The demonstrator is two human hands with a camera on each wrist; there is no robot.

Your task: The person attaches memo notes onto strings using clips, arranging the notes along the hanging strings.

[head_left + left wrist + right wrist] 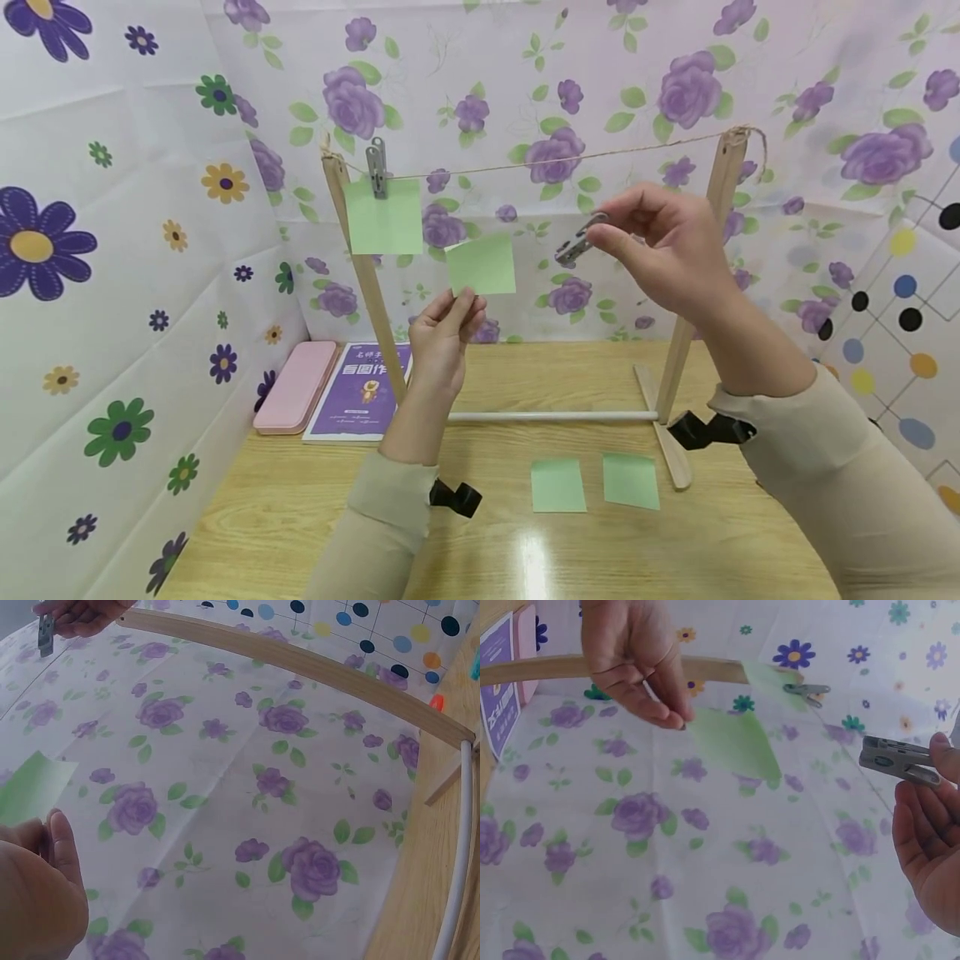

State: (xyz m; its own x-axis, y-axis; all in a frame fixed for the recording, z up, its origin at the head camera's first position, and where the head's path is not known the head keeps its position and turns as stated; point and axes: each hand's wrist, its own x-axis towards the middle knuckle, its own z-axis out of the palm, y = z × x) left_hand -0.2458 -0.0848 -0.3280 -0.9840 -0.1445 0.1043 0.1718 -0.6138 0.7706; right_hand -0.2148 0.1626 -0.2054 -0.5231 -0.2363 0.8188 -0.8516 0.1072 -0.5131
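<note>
My left hand (442,337) pinches a green sticky note (482,265) by its lower edge, holding it up below the twine (510,168). My right hand (671,250) grips a grey clothespin (576,242) between thumb and fingers, to the right of that note. In the right wrist view the grey clothespin (900,759) points toward the note (735,746), apart from it. Another green note (384,218) hangs at the left end of the twine under a second grey clothespin (378,169).
Twine runs between two wooden posts (367,283), joined low down by a white rod (555,416). Two green notes (558,486) lie on the wooden table (285,517). A pink case (298,387) and a purple book (356,396) lie at the left. Flowered cloth hangs behind.
</note>
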